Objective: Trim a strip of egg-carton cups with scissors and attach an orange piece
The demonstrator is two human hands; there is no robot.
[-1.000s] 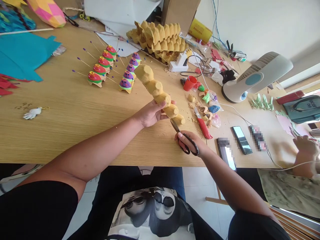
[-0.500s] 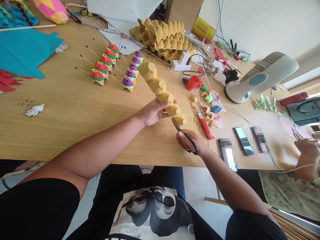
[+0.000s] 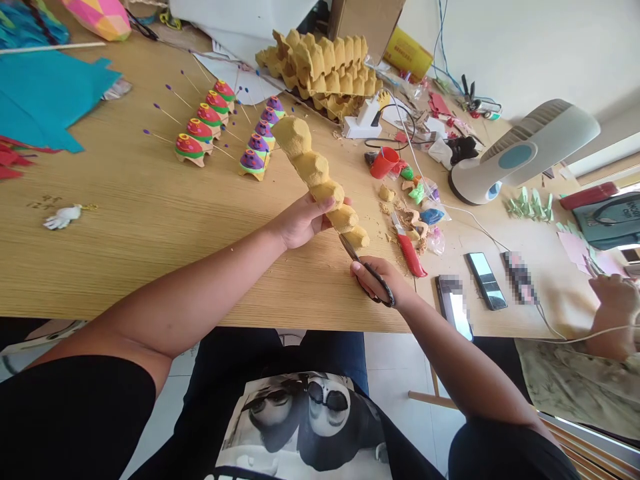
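A yellow egg carton strip (image 3: 314, 167), a single row of several humped cups, slants above the table in the head view. My left hand (image 3: 304, 223) grips it around the middle, thumb on the near face and fingertips showing behind. Black-handled scissors (image 3: 376, 279) are in my right hand (image 3: 384, 277), which is wrapped around the handles. Their blades touch the strip's edge by its lowest cups; whether they are parted there I cannot make out. Behind stand painted carton strips, a red and green one (image 3: 200, 127) and a purple one (image 3: 257, 143), with purple-tipped sticks.
Stacked egg cartons (image 3: 320, 67) lie at the back. Right of my hands are a red-handled knife (image 3: 411, 255), a red cup (image 3: 384, 162), clay bits, phones (image 3: 486, 280) and a white fan (image 3: 520, 153). Another person's hand (image 3: 615, 300) rests at the far right.
The view has shifted slightly. Both hands hold the strip and scissors in nearly the same pose, with the blades still at the lower cups.
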